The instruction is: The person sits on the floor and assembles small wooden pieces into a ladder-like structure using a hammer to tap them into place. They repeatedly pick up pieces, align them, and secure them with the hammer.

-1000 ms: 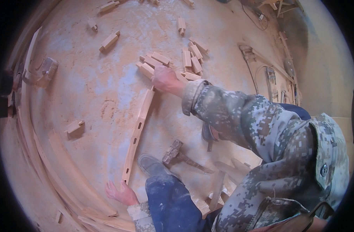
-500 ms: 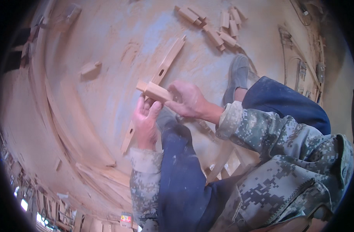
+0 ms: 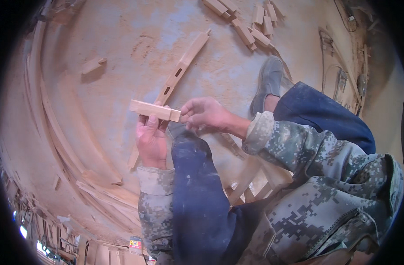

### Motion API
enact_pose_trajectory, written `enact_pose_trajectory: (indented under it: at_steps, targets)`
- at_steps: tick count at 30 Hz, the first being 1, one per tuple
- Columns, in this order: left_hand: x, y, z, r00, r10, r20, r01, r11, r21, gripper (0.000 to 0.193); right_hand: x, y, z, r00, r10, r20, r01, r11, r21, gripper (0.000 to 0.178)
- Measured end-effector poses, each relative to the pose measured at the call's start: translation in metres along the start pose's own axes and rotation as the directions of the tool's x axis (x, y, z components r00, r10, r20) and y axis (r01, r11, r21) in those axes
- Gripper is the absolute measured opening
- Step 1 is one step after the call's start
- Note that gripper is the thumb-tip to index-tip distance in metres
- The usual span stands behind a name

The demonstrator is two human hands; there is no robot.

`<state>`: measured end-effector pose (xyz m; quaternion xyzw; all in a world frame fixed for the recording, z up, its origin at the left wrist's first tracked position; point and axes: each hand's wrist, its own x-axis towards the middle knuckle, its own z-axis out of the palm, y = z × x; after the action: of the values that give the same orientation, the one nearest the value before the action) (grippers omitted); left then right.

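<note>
My left hand (image 3: 152, 142) grips a short wooden block (image 3: 152, 109) from below, thumb in front. The block lies nearly level and has a stepped, narrower tenon at its ends. My right hand (image 3: 205, 113) is just beyond the block's right end, its fingers bent and pressed together. Whether those fingertips touch the tenon or pinch something small is hidden. Behind and below the block runs a long wooden rail (image 3: 191, 49), slanting across the floor. Two dark slots are cut in its visible upper part, and my left hand and the block cover its middle.
Several short wooden blocks (image 3: 243, 32) lie in a pile at the far side. One more block (image 3: 92, 66) sits alone at the left. Long boards (image 3: 89, 128) stretch along the left. My shoe (image 3: 269, 79) stands right of the rail. A labelled container (image 3: 135, 244) is at the lower edge.
The block has swung from tilted to nearly level and moved left with my left hand. My right hand has let go of its side and drawn back from the block's right end.
</note>
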<state>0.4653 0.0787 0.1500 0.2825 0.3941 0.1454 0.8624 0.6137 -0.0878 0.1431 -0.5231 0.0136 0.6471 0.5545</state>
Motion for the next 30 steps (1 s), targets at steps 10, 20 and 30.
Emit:
enact_pose_trajectory:
  at_steps: [10, 20, 30]
  targets:
    - [0.008, -0.01, -0.021, 0.995, -0.06, -0.084, 0.056, 0.997, -0.043, 0.045, -0.021, 0.073, -0.04, 0.931, 0.008, -0.365, -0.137, 0.934, -0.329, 0.037]
    - [0.011, 0.0, -0.018, 0.979, 0.006, -0.203, 0.012, 0.996, 0.09, 0.055, -0.062, 0.145, -0.06, 0.928, -0.199, -0.315, -0.277, 0.195, -0.941, 0.04]
    - [0.029, -0.002, -0.013, 0.979, 0.088, -0.184, -0.058, 0.986, 0.159, 0.053, -0.052, 0.141, -0.105, 0.943, 0.211, -0.257, -0.332, 0.591, -0.735, 0.042]
